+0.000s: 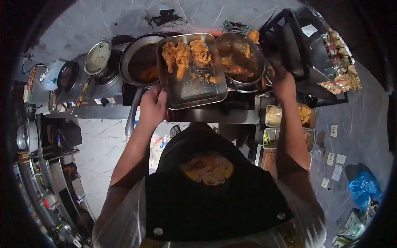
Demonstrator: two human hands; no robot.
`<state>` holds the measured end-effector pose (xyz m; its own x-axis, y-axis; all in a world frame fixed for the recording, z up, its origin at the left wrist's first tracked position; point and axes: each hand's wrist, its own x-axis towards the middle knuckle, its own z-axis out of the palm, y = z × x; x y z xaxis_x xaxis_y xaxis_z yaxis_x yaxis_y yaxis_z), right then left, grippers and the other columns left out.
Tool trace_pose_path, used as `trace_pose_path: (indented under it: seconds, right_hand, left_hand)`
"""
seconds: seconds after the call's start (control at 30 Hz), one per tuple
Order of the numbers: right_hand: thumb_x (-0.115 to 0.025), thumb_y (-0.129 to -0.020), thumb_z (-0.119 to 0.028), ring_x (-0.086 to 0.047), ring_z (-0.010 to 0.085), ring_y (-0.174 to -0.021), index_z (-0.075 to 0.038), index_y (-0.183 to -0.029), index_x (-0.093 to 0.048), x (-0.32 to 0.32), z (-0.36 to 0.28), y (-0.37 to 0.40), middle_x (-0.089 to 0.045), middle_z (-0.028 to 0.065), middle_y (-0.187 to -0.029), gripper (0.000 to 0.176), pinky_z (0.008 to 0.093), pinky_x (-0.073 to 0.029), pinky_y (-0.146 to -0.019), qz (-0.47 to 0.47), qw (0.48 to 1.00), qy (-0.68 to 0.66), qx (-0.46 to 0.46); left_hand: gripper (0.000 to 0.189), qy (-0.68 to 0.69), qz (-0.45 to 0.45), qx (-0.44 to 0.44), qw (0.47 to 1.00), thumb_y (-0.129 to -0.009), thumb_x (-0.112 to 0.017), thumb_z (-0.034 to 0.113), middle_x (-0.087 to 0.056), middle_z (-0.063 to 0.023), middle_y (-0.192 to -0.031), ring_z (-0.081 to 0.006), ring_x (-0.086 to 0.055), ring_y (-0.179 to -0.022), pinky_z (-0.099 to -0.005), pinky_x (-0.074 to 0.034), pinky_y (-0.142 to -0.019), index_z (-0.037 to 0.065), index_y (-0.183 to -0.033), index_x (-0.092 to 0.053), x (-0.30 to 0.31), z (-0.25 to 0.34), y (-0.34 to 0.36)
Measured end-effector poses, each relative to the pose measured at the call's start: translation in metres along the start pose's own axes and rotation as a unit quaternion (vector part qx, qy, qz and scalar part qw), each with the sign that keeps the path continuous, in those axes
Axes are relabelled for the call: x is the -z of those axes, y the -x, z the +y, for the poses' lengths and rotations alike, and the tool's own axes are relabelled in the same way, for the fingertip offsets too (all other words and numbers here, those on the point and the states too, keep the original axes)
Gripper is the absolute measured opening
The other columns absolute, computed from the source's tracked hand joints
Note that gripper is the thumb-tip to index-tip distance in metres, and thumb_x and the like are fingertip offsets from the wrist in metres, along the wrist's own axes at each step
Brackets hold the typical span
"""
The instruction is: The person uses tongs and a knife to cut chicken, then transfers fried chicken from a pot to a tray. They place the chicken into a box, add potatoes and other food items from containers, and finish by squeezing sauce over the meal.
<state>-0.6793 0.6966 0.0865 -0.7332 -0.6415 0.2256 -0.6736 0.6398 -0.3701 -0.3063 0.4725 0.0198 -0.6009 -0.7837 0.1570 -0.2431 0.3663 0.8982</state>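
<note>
The left hand [153,107] has its fingers clamped on the metal tray [194,94] at near left — fried pieces [182,60] aboard, between left pan [129,48] and right pan [244,85] — while the right hand [282,82], farther right, has fingers too dark to read.

Left hand [153,104] clenched; right hand [283,85] seemingly curled.

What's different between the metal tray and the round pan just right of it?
The metal tray is rectangular; the round pan is circular. The tray holds loose crumbs; the pan holds dark liquid. The left hand grips the tray, not the pan. Both contain browned pieces.
</note>
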Motion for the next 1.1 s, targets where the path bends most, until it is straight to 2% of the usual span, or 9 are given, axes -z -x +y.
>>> trace_pose_path:
  seconds: [0.2, 0.4, 0.53, 0.63, 0.67, 0.73, 0.77, 0.87, 1.1]
  right_hand:
    - [-0.070, -0.105, -0.032, -0.078, 0.0333, -0.097, -0.002, -0.129, -0.074, 0.013, -0.003, -0.006, -0.079, 0.0224, -0.105, 0.039, 0.0401, -0.057, -0.085, -0.022, 0.999, -0.035, -0.007]
    - [-0.074, -0.102, -0.034, -0.075, 0.0218, -0.099, 0.002, -0.121, -0.077, 0.051, -0.054, 0.016, -0.081, 0.0174, -0.104, 0.040, 0.0372, -0.054, -0.088, -0.134, 0.935, -0.329, -0.021]
    - [-0.069, -0.103, -0.043, -0.074, 0.0345, -0.083, -0.001, -0.116, -0.076, 0.049, -0.130, 0.040, -0.075, 0.0215, -0.088, 0.045, 0.0422, -0.056, -0.080, -0.259, 0.950, -0.152, 0.080]
    - [-0.067, -0.103, -0.047, -0.073, 0.0446, -0.090, -0.002, -0.114, -0.075, 0.031, -0.141, 0.050, -0.074, 0.0241, -0.090, 0.048, 0.0477, -0.057, -0.084, -0.262, 0.945, -0.129, 0.144]
    - [-0.067, -0.103, -0.047, -0.073, 0.0446, -0.090, -0.002, -0.114, -0.075, 0.038, -0.140, 0.046, -0.074, 0.0241, -0.090, 0.048, 0.0477, -0.057, -0.084, -0.262, 0.945, -0.128, 0.145]
    - [-0.071, -0.103, -0.033, -0.074, 0.0222, -0.090, -0.001, -0.119, -0.075, 0.064, -0.128, 0.034, -0.076, 0.0155, -0.093, 0.036, 0.0427, -0.054, -0.083, -0.275, 0.947, -0.130, 0.105]
    - [-0.070, -0.102, -0.047, -0.074, 0.0444, -0.094, 0.000, -0.115, -0.075, 0.069, -0.114, 0.034, -0.075, 0.0249, -0.093, 0.049, 0.0484, -0.056, -0.085, -0.183, 0.966, -0.151, 0.105]
    - [-0.072, -0.100, -0.046, -0.074, 0.0437, -0.096, -0.004, -0.117, -0.077, 0.102, -0.075, 0.002, -0.077, 0.0238, -0.097, 0.045, 0.0487, -0.056, -0.086, -0.163, 0.978, -0.101, 0.086]
    - [-0.074, -0.096, -0.037, -0.073, 0.0417, -0.105, -0.009, -0.128, -0.074, 0.039, -0.002, -0.047, -0.076, 0.0233, -0.113, 0.042, 0.0495, -0.058, -0.089, -0.234, 0.943, 0.176, 0.160]
  left_hand:
    - [0.026, -0.011, 0.006, -0.006, 1.000, -0.106, -0.057, 0.018, -0.069, -0.0227, -0.083, -0.0310, -0.070, -0.077, -0.0428, -0.053, -0.076, -0.005, -0.106, -0.070, -0.001, 0.002, -0.002]
    - [0.026, -0.007, 0.004, 0.013, 1.000, -0.105, -0.057, 0.019, -0.069, -0.0259, -0.085, -0.0379, -0.069, -0.079, -0.0443, -0.053, -0.076, -0.004, -0.102, -0.069, -0.004, -0.005, -0.004]
    - [0.026, 0.016, 0.011, -0.001, 1.000, -0.105, -0.058, 0.019, -0.069, -0.0268, -0.087, -0.0406, -0.070, -0.082, -0.0448, -0.053, -0.077, -0.004, -0.102, -0.069, -0.012, -0.020, -0.004]
    - [0.026, -0.018, -0.014, 0.043, 0.999, -0.105, -0.059, 0.019, -0.070, -0.0275, -0.087, -0.0419, -0.071, -0.084, -0.0454, -0.053, -0.077, -0.004, -0.104, -0.070, -0.009, -0.007, -0.003]
    - [0.026, -0.017, -0.014, 0.043, 0.999, -0.105, -0.059, 0.019, -0.070, -0.0275, -0.087, -0.0419, -0.071, -0.084, -0.0454, -0.053, -0.077, -0.004, -0.104, -0.070, -0.007, -0.004, -0.002]
    - [0.026, -0.018, 0.003, 0.037, 0.999, -0.105, -0.059, 0.019, -0.071, -0.0273, -0.091, -0.0431, -0.070, -0.086, -0.0453, -0.053, -0.079, -0.004, -0.107, -0.072, -0.004, -0.003, 0.003]
    - [0.027, -0.018, 0.009, 0.015, 1.000, -0.106, -0.059, 0.019, -0.072, -0.0265, -0.093, -0.0409, -0.071, -0.087, -0.0441, -0.054, -0.080, -0.004, -0.109, -0.072, -0.002, -0.010, 0.006]
    - [0.028, 0.001, -0.023, 0.071, 0.997, -0.108, -0.057, 0.017, -0.073, -0.0139, -0.097, -0.0189, -0.066, -0.092, -0.0338, -0.052, -0.086, -0.006, -0.117, -0.070, 0.012, 0.006, 0.012]
    - [0.028, 0.005, -0.021, 0.088, 0.996, -0.111, -0.053, 0.014, -0.072, -0.0096, -0.107, -0.0148, -0.063, -0.099, -0.0317, -0.051, -0.090, -0.007, -0.125, -0.067, 0.035, -0.028, 0.027]
